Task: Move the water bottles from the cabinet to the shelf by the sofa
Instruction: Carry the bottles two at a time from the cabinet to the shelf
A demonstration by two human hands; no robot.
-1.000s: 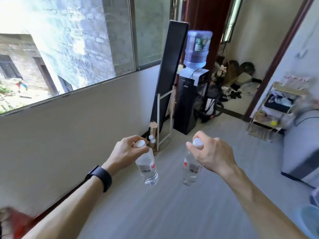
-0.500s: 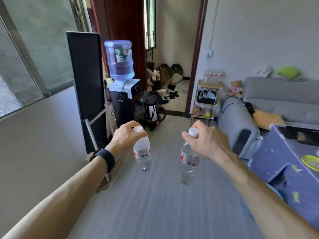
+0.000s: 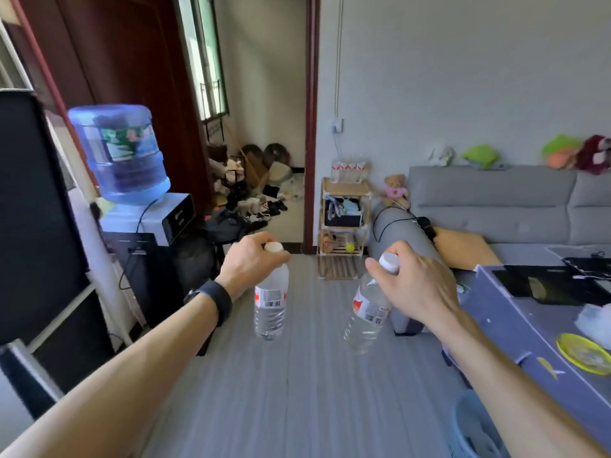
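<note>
Two clear plastic water bottles with white caps and red-and-white barcode labels hang in the air, both on the near side of the grey sofa [image 3: 489,200]. The left bottle [image 3: 269,302] hangs almost upright, well clear of the sofa's armrest, gripped at its cap by the left hand [image 3: 251,262]. The right bottle [image 3: 365,312] tilts, its base swung left, right in front of the armrest, pinched at the cap by the right hand [image 3: 416,285]. The light wooden shelf [image 3: 344,226] stands just beside the sofa's armrest end, against the wall. A row of similar clear bottles [image 3: 347,168] stands upright on its top tier.
</note>
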